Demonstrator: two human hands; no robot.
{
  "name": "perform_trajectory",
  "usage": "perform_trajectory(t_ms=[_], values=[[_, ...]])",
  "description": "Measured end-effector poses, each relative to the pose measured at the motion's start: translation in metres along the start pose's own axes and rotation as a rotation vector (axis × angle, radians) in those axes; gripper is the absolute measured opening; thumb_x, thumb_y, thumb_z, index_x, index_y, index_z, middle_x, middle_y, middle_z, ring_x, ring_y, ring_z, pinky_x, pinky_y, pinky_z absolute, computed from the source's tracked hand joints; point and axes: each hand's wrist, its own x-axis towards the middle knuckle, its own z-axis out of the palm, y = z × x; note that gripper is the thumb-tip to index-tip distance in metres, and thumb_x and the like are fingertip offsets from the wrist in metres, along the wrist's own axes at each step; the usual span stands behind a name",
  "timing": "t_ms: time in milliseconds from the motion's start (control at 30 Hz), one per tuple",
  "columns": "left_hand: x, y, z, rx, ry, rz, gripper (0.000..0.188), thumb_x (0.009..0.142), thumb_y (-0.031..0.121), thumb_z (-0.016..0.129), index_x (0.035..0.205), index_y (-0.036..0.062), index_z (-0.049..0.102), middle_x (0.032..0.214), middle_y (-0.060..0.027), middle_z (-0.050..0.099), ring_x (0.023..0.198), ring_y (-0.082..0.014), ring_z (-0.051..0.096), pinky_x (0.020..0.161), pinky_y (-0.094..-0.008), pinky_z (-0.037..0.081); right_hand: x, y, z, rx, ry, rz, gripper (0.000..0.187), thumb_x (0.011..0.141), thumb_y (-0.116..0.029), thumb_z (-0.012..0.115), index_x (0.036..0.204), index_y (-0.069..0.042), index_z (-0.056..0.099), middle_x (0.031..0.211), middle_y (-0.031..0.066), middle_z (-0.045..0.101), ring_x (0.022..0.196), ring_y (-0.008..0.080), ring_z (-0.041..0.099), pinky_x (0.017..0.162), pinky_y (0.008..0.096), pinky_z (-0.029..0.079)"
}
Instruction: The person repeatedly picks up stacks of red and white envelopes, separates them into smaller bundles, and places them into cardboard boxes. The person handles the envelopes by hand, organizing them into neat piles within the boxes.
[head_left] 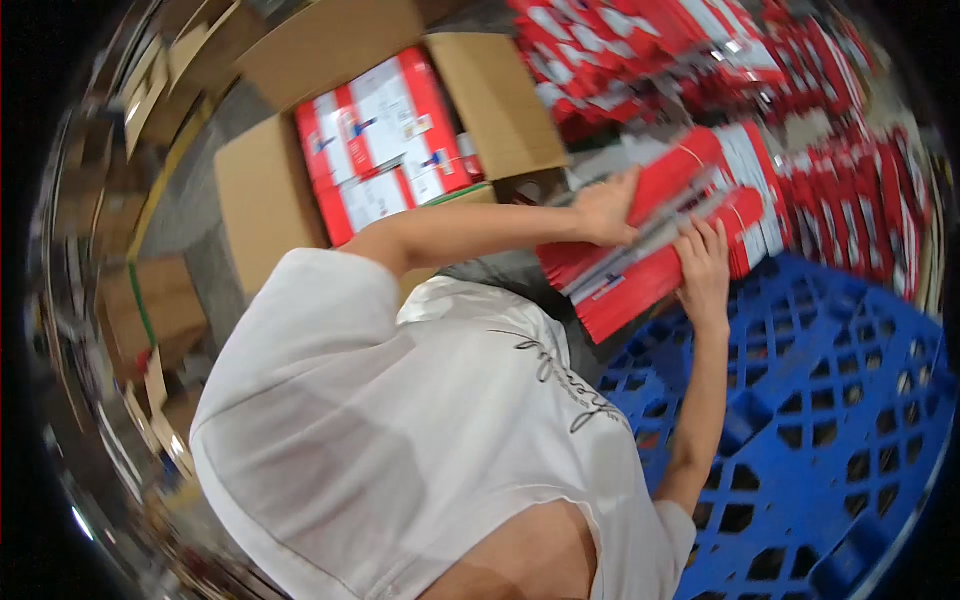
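the left hand (607,208) is partly closed on a banded red-and-white stack of flat packets (630,295), between both hands; the right hand (704,262) curls over it. left of the left hand, an open brown cardboard box (500,105); below the right, a blue plastic lattice pallet (748,418).

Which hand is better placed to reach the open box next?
Left, most likely: the left hand is nearer the open box, its forearm passing across the near edge. The right hand is farther off. Both hold red packets.
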Motion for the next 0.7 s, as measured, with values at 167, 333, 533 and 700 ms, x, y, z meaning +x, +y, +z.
perform_trajectory(t_ms=[167, 333, 533, 700], values=[[0.004, -0.046, -0.015, -0.244, 0.041, 0.129, 0.078, 0.076, 0.018, 0.082, 0.138, -0.004, 0.042, 0.134, -0.0267, 0.057, 0.121, -0.0357, 0.062, 0.105, -0.0427, 0.049, 0.023, -0.003, -0.073, -0.079, -0.101, -0.038, 0.051, 0.059, -0.003, 0.078, 0.107, -0.006, 0.06, 0.107, 0.0123, 0.063, 0.114, 0.0331, 0.059, 0.122, 0.0594, 0.03], [-0.078, -0.097, -0.077, -0.914, 0.145, 0.161, 0.069, 0.082, 0.002, 0.077, 0.141, -0.0022, 0.043, 0.133, -0.013, 0.059, 0.124, -0.0221, 0.058, 0.109, -0.0382, 0.046, 0.016, 0.001, -0.184, 0.196, 0.071, 0.392, 0.046, 0.07, -0.008, 0.087, 0.109, -0.004, 0.062, 0.1, 0.0133, 0.069, 0.094, 0.0283, 0.068, 0.089, 0.0353, 0.051], [-0.121, -0.144, -0.098, -1.082, 0.17, -0.158, 0.081, 0.088, 0.009, 0.073, 0.157, 0.0057, 0.03, 0.142, -0.0127, 0.056, 0.128, -0.0197, 0.059, 0.104, -0.0364, 0.054, 0.006, 0.023, -0.106, 1.073, 0.18, 0.853, 0.044, 0.092, -0.015, 0.079, 0.129, 0.002, 0.064, 0.121, 0.0103, 0.072, 0.102, 0.0187, 0.069, 0.093, 0.0329, 0.054], [-0.123, -0.164, -0.087, -1.551, 0.139, -0.085, 0.078, 0.101, 0.043, 0.062, 0.159, 0.0082, 0.024, 0.145, -0.0152, 0.055, 0.13, -0.0246, 0.06, 0.106, -0.042, 0.055, 0.051, -0.051, 0.02, 1.512, 0.205, 0.976, 0.046, 0.095, -0.019, 0.077, 0.132, 0.004, 0.062, 0.126, 0.0135, 0.07, 0.106, 0.0214, 0.07, 0.09, 0.0374, 0.058]])
